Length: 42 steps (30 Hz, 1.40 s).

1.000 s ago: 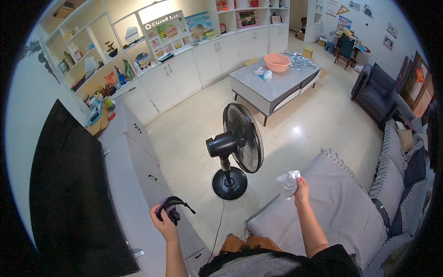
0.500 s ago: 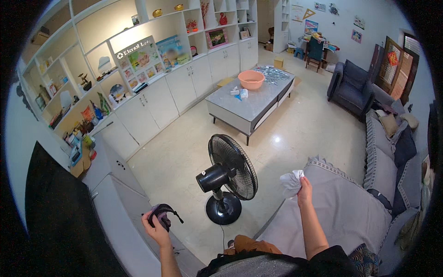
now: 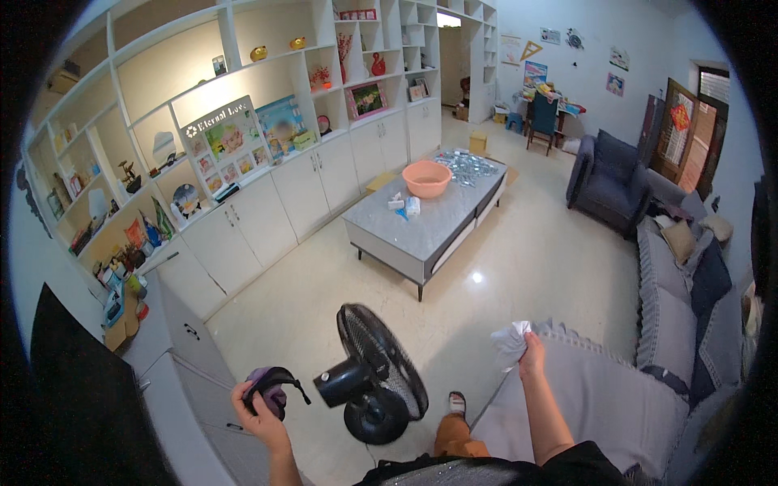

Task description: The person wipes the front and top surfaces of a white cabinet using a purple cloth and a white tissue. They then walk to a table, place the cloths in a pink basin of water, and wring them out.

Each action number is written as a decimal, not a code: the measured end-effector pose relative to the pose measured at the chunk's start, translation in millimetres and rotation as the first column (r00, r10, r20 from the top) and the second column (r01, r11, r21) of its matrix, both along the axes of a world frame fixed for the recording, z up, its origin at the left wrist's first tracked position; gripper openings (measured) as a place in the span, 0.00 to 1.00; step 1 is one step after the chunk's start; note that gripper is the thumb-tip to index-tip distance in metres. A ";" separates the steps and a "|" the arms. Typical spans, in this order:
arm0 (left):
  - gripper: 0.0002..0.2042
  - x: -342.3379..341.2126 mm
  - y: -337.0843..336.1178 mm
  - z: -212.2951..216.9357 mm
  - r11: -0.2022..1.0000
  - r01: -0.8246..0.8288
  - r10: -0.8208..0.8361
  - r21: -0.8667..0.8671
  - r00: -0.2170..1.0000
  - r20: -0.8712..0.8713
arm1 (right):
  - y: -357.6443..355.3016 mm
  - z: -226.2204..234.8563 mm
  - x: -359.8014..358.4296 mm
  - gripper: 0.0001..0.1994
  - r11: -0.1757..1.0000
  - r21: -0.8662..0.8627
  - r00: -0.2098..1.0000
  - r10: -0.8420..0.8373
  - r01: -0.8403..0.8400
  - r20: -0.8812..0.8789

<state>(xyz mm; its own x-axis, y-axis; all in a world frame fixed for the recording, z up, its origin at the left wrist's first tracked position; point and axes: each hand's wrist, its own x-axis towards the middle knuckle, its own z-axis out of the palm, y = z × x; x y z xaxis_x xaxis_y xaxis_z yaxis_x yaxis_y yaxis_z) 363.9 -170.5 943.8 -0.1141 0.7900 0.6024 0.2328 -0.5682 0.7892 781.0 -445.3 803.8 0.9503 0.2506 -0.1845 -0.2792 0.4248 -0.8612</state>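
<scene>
A bright, evenly lit room seen through a fisheye lens. A small glare spot shines on the pale floor. Soft shadow lies under the coffee table. Straight shelf edges bow outward, and black corners frame the circular picture.

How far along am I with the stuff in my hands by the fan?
Picked up: left hand holds a small purple item with a black strap; right hand holds a crumpled white cloth. Both are raised, neither touching the black fan on the floor. Nothing is visibly set down or wiped yet.
</scene>
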 end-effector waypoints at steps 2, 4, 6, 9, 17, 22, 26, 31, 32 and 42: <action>0.07 33.0 6.1 3.9 0.998 -0.044 0.047 0.054 0.997 -0.062 | 18.6 -34.3 59.5 0.12 0.997 -0.022 0.997 0.079 -0.078 0.027; 0.08 62.2 7.8 7.9 0.995 -0.066 0.071 0.079 0.996 -0.058 | 55.8 -47.1 103.3 0.12 0.994 -0.046 0.994 0.101 -0.102 -0.033; 0.08 88.0 8.1 12.8 0.987 -0.121 0.130 0.106 0.987 -0.089 | 88.9 -53.2 133.4 0.13 0.979 -0.153 0.990 0.128 -0.135 -0.055; 0.09 135.7 5.2 29.4 0.979 -0.174 0.186 0.107 0.975 -0.121 | 128.6 -26.4 184.3 0.13 0.906 -0.258 0.933 0.358 -0.336 0.043; 0.09 248.7 9.4 67.8 0.965 -0.233 0.256 0.117 0.932 -0.256 | 183.4 -17.1 297.0 0.16 0.866 -0.128 0.874 0.484 -0.484 -0.028; 0.10 321.3 40.5 91.6 0.985 -0.110 0.145 0.134 0.946 -0.289 | 181.2 -20.6 325.2 0.16 0.871 -0.112 0.876 0.464 -0.478 -0.132; 0.10 392.0 79.4 108.9 0.971 0.017 0.073 0.237 0.928 -0.365 | 183.0 -14.1 362.2 0.17 0.886 -0.077 0.883 0.442 -0.457 -0.157; 0.11 481.4 138.7 109.9 0.957 0.176 -0.103 0.229 0.949 -0.297 | 195.0 -32.6 449.1 0.17 0.925 -0.110 0.931 0.360 -0.364 -0.054; 0.11 500.3 153.9 109.2 0.953 0.202 -0.129 0.226 0.945 -0.300 | 195.7 -32.9 466.1 0.17 0.937 -0.118 0.945 0.325 -0.328 -0.048; 0.09 754.7 288.4 47.0 0.898 0.436 -0.431 0.050 0.898 -0.092 | 193.8 24.0 637.0 0.15 0.989 -0.139 0.994 -0.045 0.059 0.098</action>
